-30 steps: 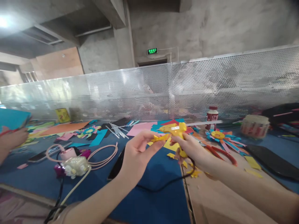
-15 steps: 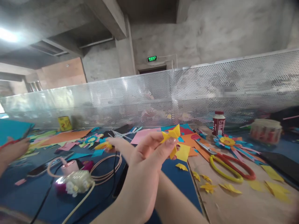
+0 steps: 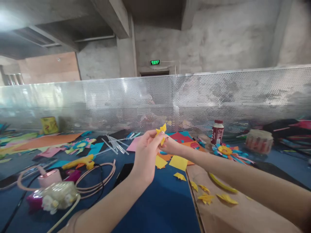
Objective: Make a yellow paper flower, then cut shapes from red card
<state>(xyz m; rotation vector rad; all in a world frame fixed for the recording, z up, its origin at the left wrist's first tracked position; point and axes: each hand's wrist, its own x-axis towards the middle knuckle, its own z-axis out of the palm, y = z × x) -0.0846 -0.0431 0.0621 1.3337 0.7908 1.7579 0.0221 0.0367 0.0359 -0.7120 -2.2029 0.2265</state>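
Yellow paper cutout (image 3: 160, 132): small, jagged-edged, held in the air above the blue surface (image 3: 160, 207), roughly mid-frame, in front of the perforated metal screen (image 3: 218, 97). Left hand (image 3: 145, 152) has its fingers (image 3: 155, 137) pinched shut on the cutout from the left. Right hand (image 3: 171, 146) meets it from the right, fingers closed on the lower part of the same piece; the two hands touch at the cutout.

Below the hands: flat yellow paper squares (image 3: 178, 162) and orange pieces on the surface. To the right, a brown cardboard sheet (image 3: 218, 216) carries small yellow paper scraps (image 3: 205, 197); its left edge runs along the blue surface. The blue area nearest the person, between the forearms, is open.

Left of the hands: yellow glue gun (image 3: 77, 162) lying flat, a coiled pinkish cable (image 3: 97, 181), clear glue sticks (image 3: 114, 145), more coloured paper.

Far right: red-capped bottle (image 3: 217, 132), label print too small to read; paper flower (image 3: 225, 151) just beside it; a clear tub (image 3: 259, 140).

Writing: green exit sign (image 3: 155, 62) on the back wall, characters not legible.
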